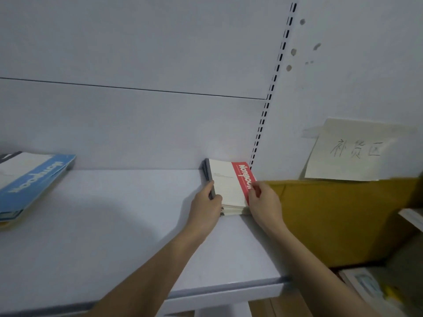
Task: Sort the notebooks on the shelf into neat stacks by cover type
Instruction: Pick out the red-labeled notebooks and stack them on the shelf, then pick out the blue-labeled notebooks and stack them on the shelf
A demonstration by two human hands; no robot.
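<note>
A white shelf [114,236] against a white back panel. At the shelf's left end lies a blue-banded notebook stack [29,181]. At its right end, a red-banded notebook stack [229,186] is gripped at its sides by the left hand [206,207] and right hand [265,202]. Right of the shelf sits a yellow box [332,220].

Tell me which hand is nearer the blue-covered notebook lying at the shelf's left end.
Left. The left hand grips the red-and-white notebook stack's left edge; the right hand holds its far side, farther from the blue-covered notebook.
</note>
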